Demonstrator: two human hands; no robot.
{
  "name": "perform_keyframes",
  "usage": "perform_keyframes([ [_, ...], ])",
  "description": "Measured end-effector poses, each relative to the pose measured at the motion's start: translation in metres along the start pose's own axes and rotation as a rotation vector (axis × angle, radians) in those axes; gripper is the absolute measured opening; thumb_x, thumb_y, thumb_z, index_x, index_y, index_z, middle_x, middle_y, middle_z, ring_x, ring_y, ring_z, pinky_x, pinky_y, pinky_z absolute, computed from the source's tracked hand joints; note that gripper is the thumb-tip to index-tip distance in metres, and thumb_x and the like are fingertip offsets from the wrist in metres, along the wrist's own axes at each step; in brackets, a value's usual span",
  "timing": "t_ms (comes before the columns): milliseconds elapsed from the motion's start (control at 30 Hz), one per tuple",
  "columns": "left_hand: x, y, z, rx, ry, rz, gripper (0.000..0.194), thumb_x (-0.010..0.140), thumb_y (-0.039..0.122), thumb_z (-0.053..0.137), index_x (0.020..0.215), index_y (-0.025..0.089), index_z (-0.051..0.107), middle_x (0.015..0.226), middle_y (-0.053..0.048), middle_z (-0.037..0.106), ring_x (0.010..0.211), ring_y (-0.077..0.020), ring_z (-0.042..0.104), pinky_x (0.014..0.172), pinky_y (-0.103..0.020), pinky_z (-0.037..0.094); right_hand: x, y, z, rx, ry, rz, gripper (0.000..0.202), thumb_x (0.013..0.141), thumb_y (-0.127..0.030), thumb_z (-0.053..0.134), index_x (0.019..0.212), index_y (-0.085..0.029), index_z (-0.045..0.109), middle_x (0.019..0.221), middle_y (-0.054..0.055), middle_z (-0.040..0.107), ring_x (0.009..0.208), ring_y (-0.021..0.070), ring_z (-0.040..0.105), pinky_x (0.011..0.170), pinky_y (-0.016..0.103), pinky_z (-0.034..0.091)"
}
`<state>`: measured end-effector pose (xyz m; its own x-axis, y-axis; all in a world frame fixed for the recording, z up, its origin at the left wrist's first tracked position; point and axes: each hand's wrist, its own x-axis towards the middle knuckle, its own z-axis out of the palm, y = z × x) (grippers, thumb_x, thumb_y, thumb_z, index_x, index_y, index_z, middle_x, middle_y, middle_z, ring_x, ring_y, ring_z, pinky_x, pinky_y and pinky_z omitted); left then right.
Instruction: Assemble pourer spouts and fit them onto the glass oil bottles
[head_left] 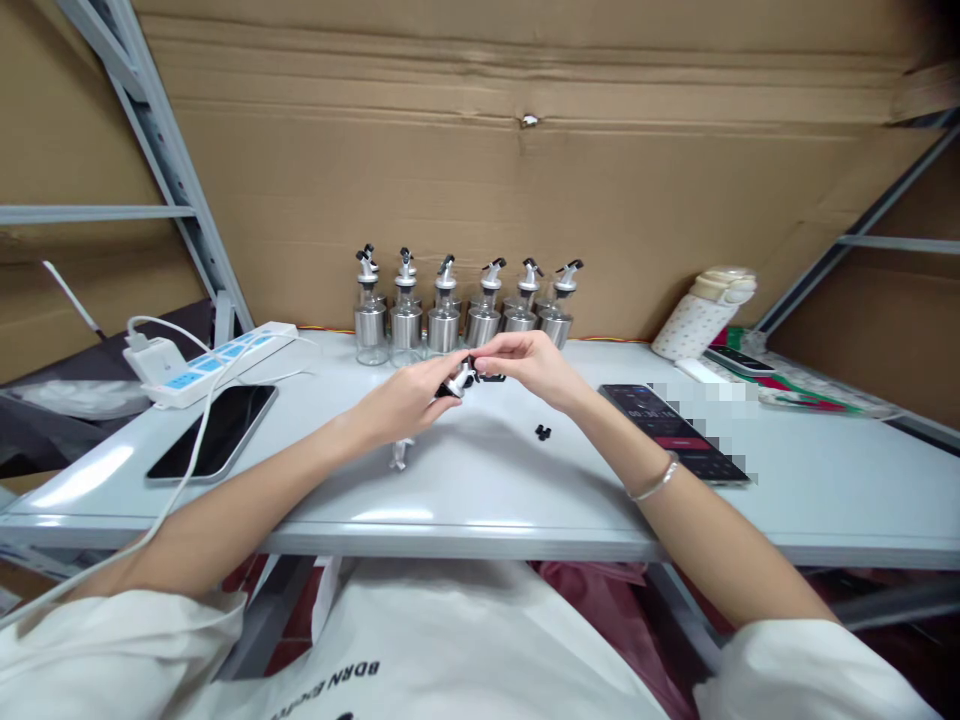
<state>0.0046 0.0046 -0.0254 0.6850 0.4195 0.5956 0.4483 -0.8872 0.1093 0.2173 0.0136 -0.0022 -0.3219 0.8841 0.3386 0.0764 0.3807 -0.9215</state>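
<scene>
My left hand (409, 398) and my right hand (525, 362) meet above the middle of the white table (480, 490). Between their fingertips is a small silver and black pourer spout (459, 380); the left hand grips its body and the right hand pinches a black part at its top. A small black piece (543, 432) lies loose on the table below my right wrist. A small silver part (397, 456) lies under my left wrist. Behind the hands stands a row of several glass bottles (465, 315) with steel bands and pourer tops.
A dark phone (214, 432) lies at left, beside a white power strip (214, 362) with a plugged charger and cable. Another phone (675, 430) with a lit screen lies at right. A white patterned bottle (701, 315) lies on its side far right. Cardboard walls the back.
</scene>
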Motion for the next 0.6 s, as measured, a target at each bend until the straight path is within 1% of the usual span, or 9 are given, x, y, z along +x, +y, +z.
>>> perform_keyframes([
  [100, 0.001, -0.001, -0.001, 0.008, 0.085, -0.026, 0.052, 0.086, 0.018, 0.061, 0.134, 0.010, 0.042, 0.114, -0.015, 0.066, 0.103, -0.0228, 0.066, 0.088, -0.034, 0.054, -0.001, 0.000, 0.001, 0.001, -0.014, -0.014, 0.033, 0.061, -0.030, 0.082, 0.092, -0.017, 0.077, 0.082, 0.004, 0.074, 0.070, 0.0124, 0.063, 0.069, 0.030, 0.052],
  [200, 0.001, -0.001, -0.002, -0.002, 0.166, -0.034, 0.051, 0.086, 0.019, 0.062, 0.133, 0.010, 0.043, 0.112, -0.015, 0.067, 0.100, -0.0216, 0.066, 0.086, -0.034, 0.055, -0.001, 0.001, 0.007, 0.037, 0.008, -0.046, 0.043, 0.059, -0.027, 0.083, 0.100, -0.020, 0.075, 0.088, 0.003, 0.075, 0.076, 0.0139, 0.066, 0.077, 0.034, 0.054],
  [300, 0.001, 0.001, -0.002, -0.023, 0.213, -0.043, 0.051, 0.086, 0.021, 0.062, 0.133, 0.011, 0.044, 0.110, -0.013, 0.068, 0.099, -0.0204, 0.066, 0.086, -0.034, 0.055, -0.002, 0.002, 0.014, 0.068, 0.091, -0.104, 0.039, 0.055, -0.025, 0.085, 0.093, -0.019, 0.076, 0.087, 0.003, 0.075, 0.079, 0.0152, 0.068, 0.083, 0.036, 0.055],
  [400, 0.001, 0.002, -0.003, -0.039, 0.241, -0.055, 0.051, 0.086, 0.023, 0.062, 0.133, 0.010, 0.044, 0.109, -0.013, 0.068, 0.098, -0.0202, 0.066, 0.087, -0.035, 0.055, -0.003, 0.002, 0.016, 0.106, 0.128, -0.122, 0.030, 0.055, -0.028, 0.086, 0.082, -0.017, 0.076, 0.078, 0.003, 0.074, 0.072, 0.0143, 0.068, 0.076, 0.034, 0.057],
  [500, 0.002, 0.002, -0.005, -0.086, 0.241, -0.040, 0.052, 0.087, 0.026, 0.063, 0.133, 0.012, 0.045, 0.108, -0.012, 0.068, 0.098, -0.0195, 0.066, 0.089, -0.034, 0.054, -0.003, 0.001, 0.013, 0.179, 0.075, -0.098, 0.027, 0.061, -0.034, 0.084, 0.079, -0.017, 0.074, 0.067, 0.001, 0.071, 0.063, 0.0118, 0.065, 0.067, 0.029, 0.055],
  [600, 0.003, 0.002, -0.008, -0.176, 0.199, 0.018, 0.054, 0.087, 0.030, 0.063, 0.135, 0.016, 0.044, 0.106, -0.009, 0.069, 0.093, -0.0169, 0.067, 0.088, -0.030, 0.054, -0.002, 0.000, 0.007, 0.308, -0.031, -0.016, 0.027, 0.059, -0.034, 0.085, 0.076, -0.018, 0.072, 0.066, 0.000, 0.069, 0.062, 0.0105, 0.064, 0.065, 0.027, 0.054],
])
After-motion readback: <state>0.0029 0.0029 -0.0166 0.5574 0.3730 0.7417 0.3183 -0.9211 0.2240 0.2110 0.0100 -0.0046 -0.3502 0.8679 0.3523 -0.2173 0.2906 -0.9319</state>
